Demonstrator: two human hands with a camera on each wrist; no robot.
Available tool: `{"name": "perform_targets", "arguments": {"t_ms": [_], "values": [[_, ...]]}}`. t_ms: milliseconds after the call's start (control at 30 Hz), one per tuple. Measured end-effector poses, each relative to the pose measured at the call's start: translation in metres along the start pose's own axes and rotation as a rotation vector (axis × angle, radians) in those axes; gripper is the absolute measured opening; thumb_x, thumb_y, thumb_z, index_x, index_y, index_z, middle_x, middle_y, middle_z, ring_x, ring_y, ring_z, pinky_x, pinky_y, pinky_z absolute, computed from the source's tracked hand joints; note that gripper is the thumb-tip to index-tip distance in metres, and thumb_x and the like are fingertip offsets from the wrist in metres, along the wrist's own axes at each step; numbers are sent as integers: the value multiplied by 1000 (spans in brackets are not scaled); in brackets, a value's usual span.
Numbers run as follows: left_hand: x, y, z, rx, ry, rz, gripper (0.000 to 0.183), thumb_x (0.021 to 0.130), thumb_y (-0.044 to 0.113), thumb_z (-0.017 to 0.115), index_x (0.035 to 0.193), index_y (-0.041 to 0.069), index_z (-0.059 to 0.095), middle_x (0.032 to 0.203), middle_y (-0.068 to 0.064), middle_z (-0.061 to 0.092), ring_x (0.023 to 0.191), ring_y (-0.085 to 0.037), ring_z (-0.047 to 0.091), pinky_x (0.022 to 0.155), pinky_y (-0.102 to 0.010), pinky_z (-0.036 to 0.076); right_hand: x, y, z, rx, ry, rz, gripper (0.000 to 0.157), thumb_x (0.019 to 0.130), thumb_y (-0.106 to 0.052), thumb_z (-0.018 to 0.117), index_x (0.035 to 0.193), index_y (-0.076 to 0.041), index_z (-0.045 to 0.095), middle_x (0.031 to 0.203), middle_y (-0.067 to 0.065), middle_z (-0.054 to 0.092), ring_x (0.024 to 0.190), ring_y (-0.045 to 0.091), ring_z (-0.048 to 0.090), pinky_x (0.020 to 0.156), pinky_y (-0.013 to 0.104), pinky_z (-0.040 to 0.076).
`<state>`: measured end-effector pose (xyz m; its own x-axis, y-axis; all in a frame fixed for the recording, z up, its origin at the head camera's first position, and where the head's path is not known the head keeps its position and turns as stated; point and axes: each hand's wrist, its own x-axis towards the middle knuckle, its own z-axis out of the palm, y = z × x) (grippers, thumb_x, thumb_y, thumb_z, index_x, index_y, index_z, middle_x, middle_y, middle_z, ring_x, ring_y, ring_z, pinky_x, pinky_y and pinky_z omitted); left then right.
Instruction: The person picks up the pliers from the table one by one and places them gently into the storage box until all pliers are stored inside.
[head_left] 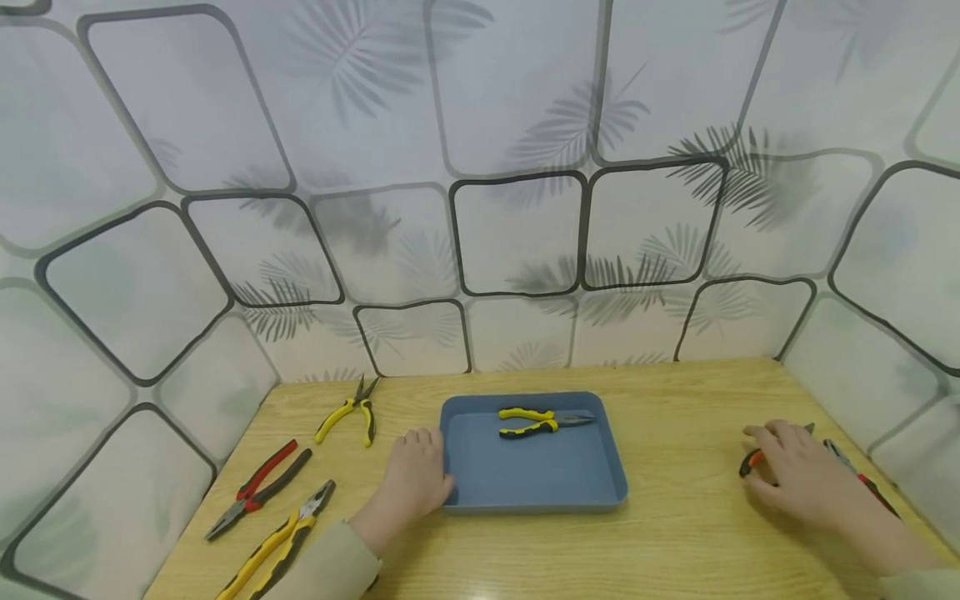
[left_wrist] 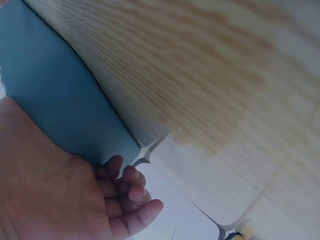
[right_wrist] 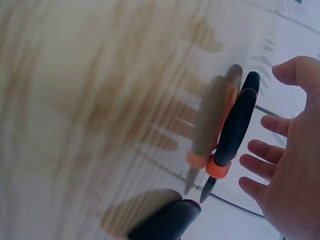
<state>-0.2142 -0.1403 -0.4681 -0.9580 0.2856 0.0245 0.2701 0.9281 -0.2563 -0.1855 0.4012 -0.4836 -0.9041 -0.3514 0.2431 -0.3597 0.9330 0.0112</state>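
At the left side of the blue-grey tray (head_left: 525,492), my left hand (head_left: 416,471) holds the rim, thumb over the edge and fingers bent outside the wall. The left wrist view shows those fingers (left_wrist: 131,197) curled beside the tray wall (left_wrist: 65,100). Pliers with yellow-and-black handles (head_left: 543,423) lie inside the tray, jaws pointing right. On the right of the table, my right hand (head_left: 798,471) hovers over orange-and-black-handled pliers (head_left: 752,461), partly hiding them. In the right wrist view these pliers (right_wrist: 235,127) stand apart from its spread, slightly bent fingers (right_wrist: 267,150).
Red-and-black pliers (head_left: 258,492), large yellow-and-black pliers (head_left: 288,537) and small yellow-handled pliers (head_left: 352,412) lie left of the tray. More pliers with red-and-black handles (head_left: 870,483) lie by the right edge, partly behind my right hand. Patterned walls (head_left: 517,233) enclose the wooden table (head_left: 675,417).
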Motion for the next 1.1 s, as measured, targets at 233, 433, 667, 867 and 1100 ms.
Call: {"name": "perform_targets", "arguments": {"t_ms": [233,433,667,867,1100], "values": [[0,0,0,-5,0,3,52,94,49,66,111,1,58,96,-14,62,92,-28,63,87,-43,57,-4,2,-2,-13,51,-19,65,81,-30,87,132,-1,57,118,24,60,103,41,62,83,61,54],[-1,0,-1,-14,-9,6,51,95,48,66,111,1,58,95,-14,62,91,-28,63,87,-43,57,-7,6,0,-22,44,-24,68,78,-28,89,131,0,58,116,23,60,99,39,63,79,59,55],[-1,0,-2,-16,-7,9,50,95,47,65,111,0,58,95,-14,62,91,-28,63,86,-42,57,-10,11,1,-18,17,14,68,78,-28,88,131,2,57,117,25,60,98,40,63,82,61,53],[-2,0,-3,-20,-10,2,51,94,47,66,111,0,59,96,-15,62,92,-28,63,88,-43,57,-13,15,2,10,-3,41,71,80,-29,87,134,4,55,119,26,58,101,44,62,88,63,50],[-2,-1,-2,-45,31,8,45,92,42,67,106,0,58,93,-14,61,91,-29,64,86,-44,57,-15,17,3,25,-45,52,67,84,-30,84,135,2,54,120,24,58,103,43,61,87,63,50]]}}
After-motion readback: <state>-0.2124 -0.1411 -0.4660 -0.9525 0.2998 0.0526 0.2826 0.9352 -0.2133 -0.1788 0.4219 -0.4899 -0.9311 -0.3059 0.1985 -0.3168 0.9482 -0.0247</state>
